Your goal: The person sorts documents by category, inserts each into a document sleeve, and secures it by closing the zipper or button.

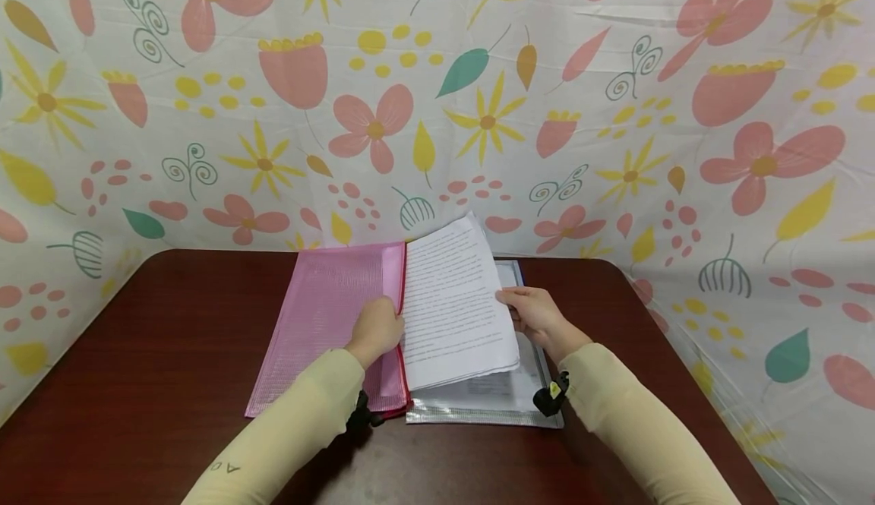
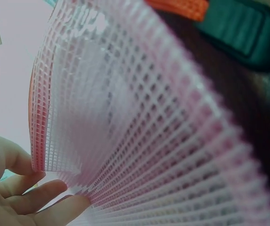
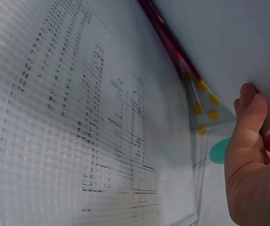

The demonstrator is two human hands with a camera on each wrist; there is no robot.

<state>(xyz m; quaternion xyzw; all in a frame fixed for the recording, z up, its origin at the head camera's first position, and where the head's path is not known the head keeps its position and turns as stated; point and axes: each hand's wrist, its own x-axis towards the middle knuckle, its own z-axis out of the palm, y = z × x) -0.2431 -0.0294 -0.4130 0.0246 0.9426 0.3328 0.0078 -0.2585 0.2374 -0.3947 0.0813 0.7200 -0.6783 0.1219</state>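
Note:
A pink mesh zip pouch [image 1: 321, 315] with a red zipper edge lies on the table. My left hand [image 1: 377, 330] pinches its edge near the zipper; in the left wrist view the mesh [image 2: 125, 108] bows outward above the fingers. A thin stack of printed sheets [image 1: 454, 300] slants beside the zipper, its left side at the pouch's edge. At the right edge of the stack, my right hand [image 1: 540, 319] pinches the paper between thumb and fingers. Under the raised sheets lies a clear mesh pouch [image 1: 478, 415] with a silvery border and printed paper inside.
The pouches rest on a dark red-brown table [image 1: 150, 353]. A white curtain [image 1: 437, 57] printed with flowers and leaves hangs behind and along both sides. A dark zipper pull [image 2: 248, 30] on orange tape shows in the left wrist view.

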